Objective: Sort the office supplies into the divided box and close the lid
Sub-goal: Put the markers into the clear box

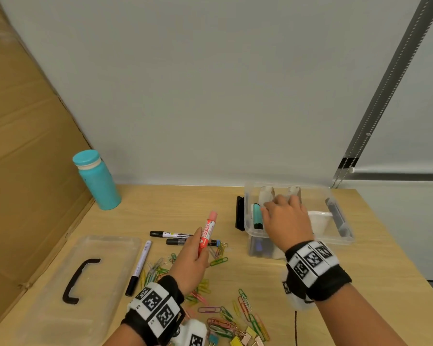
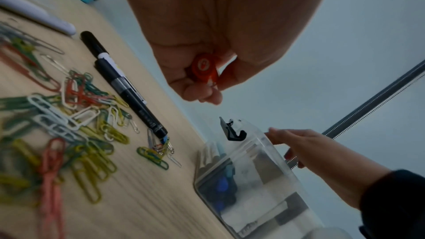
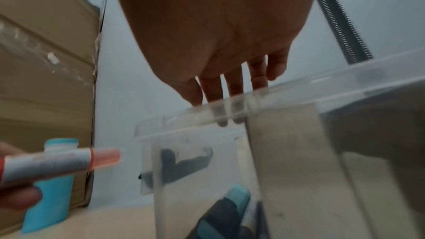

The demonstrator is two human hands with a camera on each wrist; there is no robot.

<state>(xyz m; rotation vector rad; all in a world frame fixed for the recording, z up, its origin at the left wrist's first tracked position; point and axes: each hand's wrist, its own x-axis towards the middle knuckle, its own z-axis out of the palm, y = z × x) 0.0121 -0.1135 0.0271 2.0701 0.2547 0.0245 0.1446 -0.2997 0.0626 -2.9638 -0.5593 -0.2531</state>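
Observation:
My left hand [image 1: 194,258] grips a red marker [image 1: 207,232] by its lower end, above the table and tilted toward the box; its red butt end [image 2: 204,68] shows between the curled fingers. The clear divided box [image 1: 335,196] stands open at the right. My right hand [image 1: 281,216] is over the box's left side, its straight fingers [image 3: 232,95] dipping past the rim [image 3: 322,86] and holding nothing. A teal marker [image 1: 257,216] and darker ones lie in the left compartment. Two black markers [image 1: 171,234], a white pen [image 1: 141,264] and several paper clips [image 1: 218,260] lie on the table.
The clear lid [image 1: 105,258] with a black handle [image 1: 79,280] lies flat at the left. A teal bottle [image 1: 96,179] stands at the back left against cardboard [image 1: 23,171]. Binder clips [image 1: 245,338] lie near the front edge. A wall runs close behind the table.

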